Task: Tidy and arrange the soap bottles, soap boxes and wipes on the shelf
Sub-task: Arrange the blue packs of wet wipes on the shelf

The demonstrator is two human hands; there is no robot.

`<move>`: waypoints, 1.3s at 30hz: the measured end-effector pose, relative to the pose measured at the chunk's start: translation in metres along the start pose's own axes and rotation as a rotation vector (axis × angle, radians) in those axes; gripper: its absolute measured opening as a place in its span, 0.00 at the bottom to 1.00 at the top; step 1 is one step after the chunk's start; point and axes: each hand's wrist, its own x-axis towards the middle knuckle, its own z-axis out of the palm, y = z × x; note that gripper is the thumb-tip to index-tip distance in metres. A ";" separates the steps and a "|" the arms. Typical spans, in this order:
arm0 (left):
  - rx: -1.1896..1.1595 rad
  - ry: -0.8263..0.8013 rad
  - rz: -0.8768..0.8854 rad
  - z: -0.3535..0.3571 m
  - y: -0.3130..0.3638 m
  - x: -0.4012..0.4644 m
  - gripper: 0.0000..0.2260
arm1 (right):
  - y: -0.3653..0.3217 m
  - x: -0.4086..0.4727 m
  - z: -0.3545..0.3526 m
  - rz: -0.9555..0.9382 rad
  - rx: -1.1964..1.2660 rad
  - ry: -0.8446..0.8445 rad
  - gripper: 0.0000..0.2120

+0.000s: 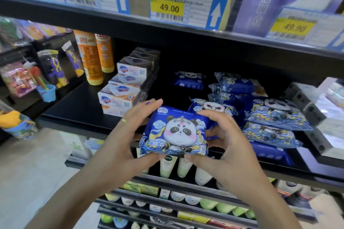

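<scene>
Both hands, left hand [130, 126] and right hand [226, 135], grip the wipes pack [176, 132] by its short ends, long axis crosswise, the shelf [78, 106] gap apparently just beyond it.

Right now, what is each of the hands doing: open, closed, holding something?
Left hand: grips the left side of the wipes pack.
Right hand: grips the right side of the same pack.

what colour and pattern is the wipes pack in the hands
Deep blue with a white cartoon panda, clouds and yellow swirls; the wipes pack shows clearly in the head view.
</scene>
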 end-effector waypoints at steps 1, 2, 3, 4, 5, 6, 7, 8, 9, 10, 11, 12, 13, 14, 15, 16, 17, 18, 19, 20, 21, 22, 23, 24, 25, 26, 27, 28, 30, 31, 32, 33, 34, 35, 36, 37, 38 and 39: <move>0.041 0.005 0.015 0.000 -0.001 0.000 0.41 | 0.001 0.000 0.000 -0.001 -0.003 0.004 0.37; 0.069 0.007 0.023 0.000 -0.002 0.001 0.40 | 0.001 -0.001 0.000 -0.003 -0.004 0.006 0.36; 0.079 0.010 0.028 0.000 -0.002 0.001 0.40 | 0.001 -0.001 0.000 -0.005 -0.003 0.007 0.36; 0.077 0.013 0.031 0.000 -0.001 0.001 0.39 | 0.002 -0.001 0.000 -0.004 0.001 0.003 0.36; 0.071 0.019 0.030 0.000 -0.001 0.001 0.37 | 0.002 -0.001 0.000 -0.002 0.014 -0.002 0.36; 0.061 0.025 0.029 0.000 0.000 0.002 0.36 | 0.003 -0.001 -0.001 0.002 0.037 -0.008 0.36; 0.046 0.031 0.032 -0.001 0.001 0.002 0.35 | 0.003 -0.002 -0.001 0.006 0.067 -0.011 0.35; 0.023 0.034 0.038 -0.001 0.002 0.002 0.33 | 0.003 -0.002 -0.001 0.009 0.100 -0.016 0.35; -0.010 0.034 0.038 -0.001 0.003 0.002 0.32 | 0.004 -0.003 -0.002 0.010 0.131 -0.023 0.34; -0.052 0.028 0.030 -0.001 0.004 0.002 0.31 | 0.004 -0.003 -0.002 0.012 0.159 -0.031 0.34; -0.093 0.019 0.018 -0.001 0.004 0.002 0.31 | 0.004 -0.003 -0.001 0.015 0.180 -0.039 0.34; -0.127 0.011 0.005 -0.001 0.005 0.001 0.31 | 0.005 -0.003 -0.001 0.020 0.196 -0.046 0.34; -0.154 0.007 -0.005 0.000 0.006 0.001 0.31 | 0.005 -0.003 -0.001 0.025 0.210 -0.051 0.34; -0.178 0.007 -0.013 0.000 0.006 0.000 0.31 | 0.006 -0.004 -0.001 0.027 0.219 -0.052 0.34; -0.201 0.012 -0.019 0.002 0.006 0.000 0.30 | 0.006 -0.004 -0.001 0.028 0.225 -0.050 0.34; -0.219 0.023 -0.028 0.003 0.007 0.000 0.30 | 0.006 -0.005 -0.001 0.028 0.230 -0.049 0.35; -0.232 0.040 -0.038 0.005 0.007 0.000 0.29 | 0.006 -0.005 -0.001 0.030 0.236 -0.049 0.35; -0.244 0.060 -0.049 0.006 0.007 0.000 0.28 | 0.006 -0.005 -0.001 0.031 0.240 -0.049 0.36; -0.257 0.081 -0.056 0.008 0.008 0.001 0.27 | 0.006 -0.005 -0.002 0.031 0.242 -0.050 0.37; -0.268 0.099 -0.062 0.009 0.009 0.001 0.26 | 0.007 -0.005 -0.002 0.027 0.238 -0.056 0.37; -0.277 0.114 -0.069 0.011 0.010 0.002 0.26 | 0.006 -0.006 -0.003 0.022 0.227 -0.067 0.38; -0.287 0.122 -0.079 0.012 0.011 0.002 0.26 | 0.006 -0.007 -0.003 0.012 0.214 -0.081 0.39; -0.304 0.125 -0.091 0.012 0.012 0.002 0.26 | 0.005 -0.007 -0.002 -0.001 0.203 -0.092 0.40; -0.334 0.122 -0.110 0.012 0.014 0.003 0.25 | 0.004 -0.008 -0.002 -0.016 0.184 -0.095 0.42; -0.369 0.117 -0.129 0.012 0.016 0.003 0.25 | 0.003 -0.009 0.000 -0.031 0.148 -0.090 0.44; -0.399 0.114 -0.147 0.012 0.018 0.003 0.24 | 0.003 -0.009 0.000 -0.045 0.099 -0.078 0.45; -0.415 0.112 -0.163 0.011 0.020 0.004 0.24 | 0.003 -0.009 0.001 -0.060 0.055 -0.058 0.45; -0.419 0.110 -0.182 0.011 0.022 0.005 0.24 | 0.003 -0.008 0.002 -0.077 0.022 -0.028 0.45; -0.406 0.097 -0.225 0.011 0.023 0.007 0.23 | 0.005 -0.006 0.002 -0.122 -0.051 0.049 0.40; -0.393 0.087 -0.249 0.012 0.022 0.008 0.22 | 0.006 -0.005 0.001 -0.141 -0.091 0.084 0.37; -0.379 0.074 -0.274 0.012 0.023 0.009 0.21 | 0.007 -0.003 0.001 -0.147 -0.123 0.104 0.35; -0.358 0.063 -0.294 0.012 0.023 0.010 0.20 | 0.007 -0.002 0.001 -0.139 -0.137 0.106 0.33; -0.341 0.054 -0.306 0.012 0.024 0.011 0.19 | 0.008 -0.002 0.001 -0.117 -0.132 0.097 0.32; -0.324 0.047 -0.309 0.011 0.024 0.012 0.18 | 0.009 -0.001 0.001 -0.084 -0.113 0.084 0.31; -0.307 0.040 -0.315 0.011 0.025 0.013 0.17 | 0.009 -0.002 0.001 -0.050 -0.092 0.073 0.31; -0.286 0.035 -0.319 0.011 0.025 0.014 0.15 | 0.009 -0.002 0.001 -0.028 -0.076 0.065 0.31; -0.271 0.035 -0.326 0.010 0.026 0.015 0.13 | 0.008 -0.002 0.001 -0.017 -0.059 0.057 0.32; -0.267 0.031 -0.334 0.010 0.025 0.016 0.12 | 0.008 -0.002 0.001 -0.007 -0.036 0.053 0.32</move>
